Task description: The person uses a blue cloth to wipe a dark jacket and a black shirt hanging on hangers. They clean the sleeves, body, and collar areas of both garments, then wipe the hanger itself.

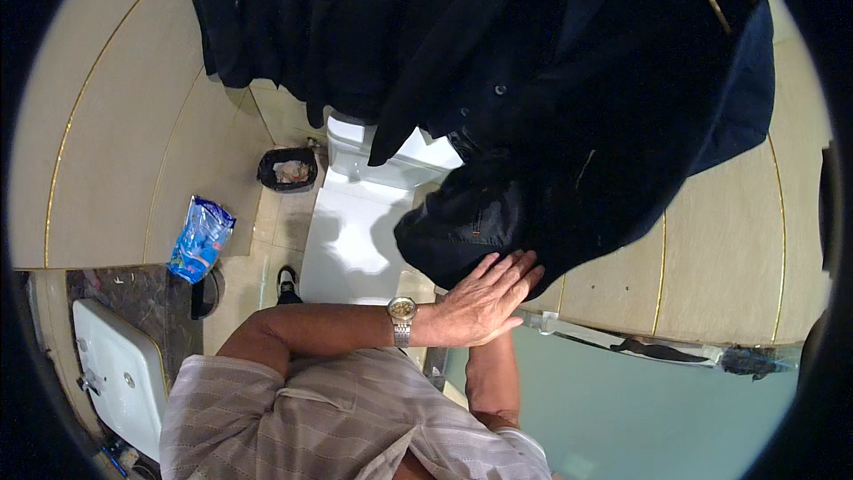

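Observation:
A dark garment [600,100] with buttons and a small orange tag fills the upper right, and its lower end bulges over my right arm. Wearing a metal-band wristwatch [402,309], my left hand [490,293] lies palm down on that lower end, fingers a little apart. My right forearm rises beneath it; my right hand is out of view, hidden behind my left hand and the dark cloth. More dark clothing [300,20] hangs at the upper left, next to the garment.
Below the clothing stands a white toilet [356,240], with a black-lined waste bin [267,174] beside it. A blue plastic packet [200,240] is at the left, above a white washbasin [123,373]. A frosted glass panel [613,413] is at the lower right, by a tiled wall [720,267].

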The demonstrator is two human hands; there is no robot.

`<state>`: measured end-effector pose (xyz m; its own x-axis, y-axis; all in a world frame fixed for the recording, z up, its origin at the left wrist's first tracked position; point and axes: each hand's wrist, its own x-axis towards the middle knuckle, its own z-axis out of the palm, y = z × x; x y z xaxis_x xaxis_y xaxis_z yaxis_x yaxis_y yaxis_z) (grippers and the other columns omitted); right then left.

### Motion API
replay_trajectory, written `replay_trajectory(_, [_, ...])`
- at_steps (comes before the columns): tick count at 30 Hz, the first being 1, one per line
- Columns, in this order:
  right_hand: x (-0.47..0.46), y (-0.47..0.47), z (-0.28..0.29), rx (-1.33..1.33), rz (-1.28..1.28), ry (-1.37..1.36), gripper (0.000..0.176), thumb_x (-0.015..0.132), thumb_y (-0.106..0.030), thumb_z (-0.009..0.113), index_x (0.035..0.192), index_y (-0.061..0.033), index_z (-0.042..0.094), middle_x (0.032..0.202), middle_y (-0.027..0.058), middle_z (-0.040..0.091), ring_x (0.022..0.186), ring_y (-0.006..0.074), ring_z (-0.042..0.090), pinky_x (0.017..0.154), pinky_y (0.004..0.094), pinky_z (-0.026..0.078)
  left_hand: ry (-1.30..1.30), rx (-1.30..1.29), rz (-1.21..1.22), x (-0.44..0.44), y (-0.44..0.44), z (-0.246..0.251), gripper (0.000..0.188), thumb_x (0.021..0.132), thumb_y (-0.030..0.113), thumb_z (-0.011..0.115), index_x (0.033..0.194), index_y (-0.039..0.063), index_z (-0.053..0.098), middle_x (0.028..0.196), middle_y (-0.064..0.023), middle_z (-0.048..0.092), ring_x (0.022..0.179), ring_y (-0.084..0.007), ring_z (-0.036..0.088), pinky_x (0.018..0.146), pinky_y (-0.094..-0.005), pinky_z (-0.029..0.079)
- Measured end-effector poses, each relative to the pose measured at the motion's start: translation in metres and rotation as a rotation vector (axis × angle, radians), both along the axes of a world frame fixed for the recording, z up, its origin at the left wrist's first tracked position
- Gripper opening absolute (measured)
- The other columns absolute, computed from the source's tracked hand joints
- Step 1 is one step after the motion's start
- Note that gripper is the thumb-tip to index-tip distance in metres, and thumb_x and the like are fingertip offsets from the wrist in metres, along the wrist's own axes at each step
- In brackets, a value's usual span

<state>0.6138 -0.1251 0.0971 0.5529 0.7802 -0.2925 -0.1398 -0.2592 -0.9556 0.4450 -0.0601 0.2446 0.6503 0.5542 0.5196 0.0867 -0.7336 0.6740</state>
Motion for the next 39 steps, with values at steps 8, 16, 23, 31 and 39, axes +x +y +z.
replay_trajectory(8, [-0.014, -0.022, -0.011, -0.036, -0.033, 0.083, 0.037, 0.103, -0.029, 0.074, 0.132, -0.0077, 0.069, 0.118, 0.0084, 0.075, 0.107, 0.0245, 0.071, 0.098, 0.0414, 0.058, -0.008, 0.025, 0.005, -0.017, -0.007, -0.006, 0.079, 0.097, 0.034, 0.074, 0.154, -0.011, 0.043, 0.162, -0.0344, 0.040, 0.155, -0.0470, 0.037, 0.131, -0.0613, 0.021])
replay_trajectory(16, [-0.022, -0.028, -0.011, -0.055, -0.046, 0.094, 0.038, 0.103, -0.029, 0.073, 0.133, -0.0075, 0.068, 0.120, 0.0088, 0.074, 0.109, 0.0251, 0.070, 0.099, 0.0419, 0.057, -0.003, 0.069, 0.019, -0.028, -0.010, -0.006, 0.076, 0.097, 0.036, 0.073, 0.152, -0.010, 0.047, 0.162, -0.0337, 0.041, 0.153, -0.0467, 0.040, 0.132, -0.0598, 0.022])
replay_trajectory(23, [-0.028, -0.031, -0.011, -0.068, -0.044, 0.098, 0.039, 0.103, -0.029, 0.073, 0.134, -0.0074, 0.068, 0.122, 0.0092, 0.074, 0.110, 0.0256, 0.070, 0.100, 0.0423, 0.057, 0.020, 0.056, 0.001, -0.039, -0.010, 0.000, 0.072, 0.099, 0.037, 0.071, 0.151, -0.007, 0.049, 0.161, -0.0311, 0.042, 0.151, -0.0454, 0.042, 0.131, -0.0584, 0.024])
replay_trajectory(31, [-0.032, -0.031, -0.012, -0.071, -0.041, 0.115, 0.039, 0.103, -0.030, 0.073, 0.135, -0.0073, 0.068, 0.123, 0.0097, 0.073, 0.112, 0.0262, 0.069, 0.101, 0.0429, 0.057, 0.021, 0.076, -0.030, -0.049, -0.008, 0.000, 0.075, 0.096, 0.034, 0.072, 0.153, -0.008, 0.047, 0.162, -0.0312, 0.042, 0.154, -0.0453, 0.038, 0.132, -0.0576, 0.021])
replay_trajectory(39, [-0.034, -0.031, -0.013, -0.072, -0.038, 0.139, 0.040, 0.104, -0.030, 0.072, 0.136, -0.0072, 0.067, 0.125, 0.0101, 0.073, 0.113, 0.0268, 0.069, 0.102, 0.0434, 0.056, 0.029, 0.111, -0.031, -0.052, -0.009, -0.004, 0.073, 0.097, 0.033, 0.071, 0.152, -0.009, 0.048, 0.161, -0.0320, 0.043, 0.154, -0.0453, 0.039, 0.133, -0.0575, 0.019])
